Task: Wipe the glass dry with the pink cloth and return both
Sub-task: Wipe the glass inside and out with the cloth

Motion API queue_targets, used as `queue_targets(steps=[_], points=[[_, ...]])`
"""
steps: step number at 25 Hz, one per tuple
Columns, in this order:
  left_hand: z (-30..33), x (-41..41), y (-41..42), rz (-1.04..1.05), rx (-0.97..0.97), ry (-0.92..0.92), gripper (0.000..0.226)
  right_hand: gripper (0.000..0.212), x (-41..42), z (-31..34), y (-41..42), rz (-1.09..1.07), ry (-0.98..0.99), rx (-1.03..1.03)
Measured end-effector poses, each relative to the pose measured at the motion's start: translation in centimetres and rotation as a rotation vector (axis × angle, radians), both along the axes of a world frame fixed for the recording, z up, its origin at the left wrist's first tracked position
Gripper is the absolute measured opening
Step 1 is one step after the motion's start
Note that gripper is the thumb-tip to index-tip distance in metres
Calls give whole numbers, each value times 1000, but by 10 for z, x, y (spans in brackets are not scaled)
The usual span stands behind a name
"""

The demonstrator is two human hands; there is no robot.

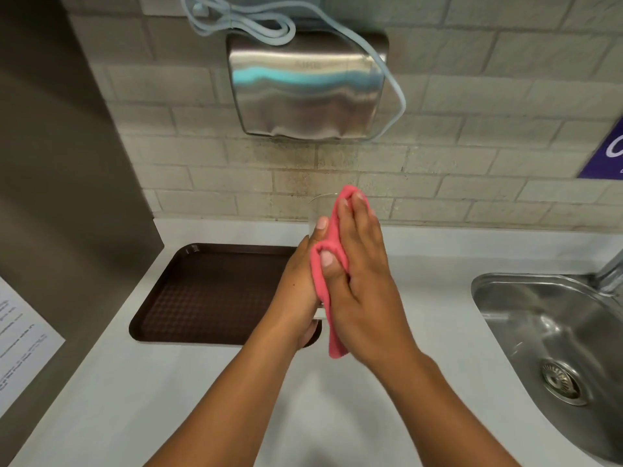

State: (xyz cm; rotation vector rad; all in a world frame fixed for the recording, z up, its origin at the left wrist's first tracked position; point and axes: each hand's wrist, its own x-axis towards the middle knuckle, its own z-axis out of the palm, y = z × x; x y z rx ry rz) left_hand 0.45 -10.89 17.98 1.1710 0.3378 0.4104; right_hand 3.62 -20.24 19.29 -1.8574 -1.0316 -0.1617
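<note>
A clear glass (318,210) is held upright above the white counter, just right of the brown tray. My left hand (296,291) grips it from the left side, thumb near its rim. The pink cloth (328,284) is pressed against the glass's right side and folds over its rim. My right hand (362,284) lies flat on the cloth with its fingers reaching up to the rim. Most of the glass is hidden behind hands and cloth; only its upper left edge shows.
A brown plastic tray (209,294) lies on the white counter (236,399) at left. A steel sink (546,332) with a tap sits at right. A metal hand dryer (306,85) with a pale cable hangs on the tiled wall. A steel panel stands at far left.
</note>
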Motion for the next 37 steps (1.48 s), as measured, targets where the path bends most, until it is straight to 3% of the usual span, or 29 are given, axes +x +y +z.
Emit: queue_targets(steps=[3,8,13,15,17,20,24,27,31,34,37], points=[[-4,-2,1,-24,-26,14,46,63,23,13,6,44,151,17],[-7,-5,5,-33,-33,-23,62,66,33,17,1,63,453,106],[-10,-2,12,14,1,29,63,43,16,-6,-7,38,587,123],[-7,0,18,55,39,54,67,42,4,-14,-12,49,569,122],[-2,2,23,93,56,70,66,54,-15,-23,-17,101,522,157],[4,6,22,112,-10,95,71,64,-34,-34,-21,114,290,179],[-2,7,15,23,-134,49,64,63,-23,-18,-10,12,-71,16],[-11,7,13,-53,-143,-63,54,63,-9,-1,3,-29,-124,-92],[-7,2,11,-49,-58,-17,51,64,15,16,11,8,72,-57],[-11,-4,10,-96,-90,-20,54,47,36,27,10,15,418,132],[-11,-7,10,-140,-119,-38,61,34,44,22,5,46,604,248]])
